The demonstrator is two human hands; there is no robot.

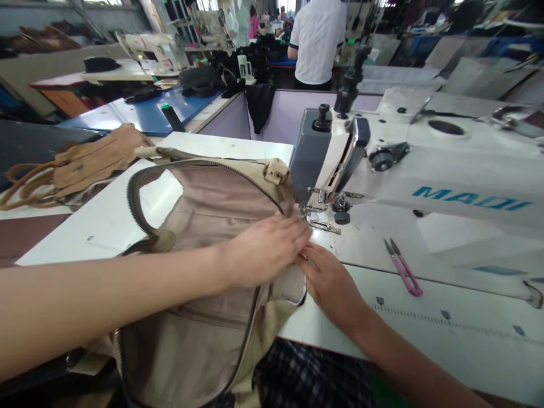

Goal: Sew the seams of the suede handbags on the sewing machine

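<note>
A khaki bag [212, 226] with a pinkish-tan lining lies with its long zipper undone, partly on the white table and partly over my lap. My left hand [272, 246] reaches across it, fingers together and bent over the bag's right edge just beside the sewing machine's presser foot. Close below, my right hand [334, 283] pinches the same edge between thumb and fingers. The fingertips of both hands almost meet, and the cloth between them is mostly hidden. The white sewing machine [450, 170] has its needle area directly right of the left fingertips.
Pink-handled thread snips [403, 266] lie on the machine bed at the right. Brown bag pieces with straps [100, 164] rest on the table's left end. Behind a low partition, a person in a white shirt [318, 42] stands, and another sewing machine [153, 51] is at far left.
</note>
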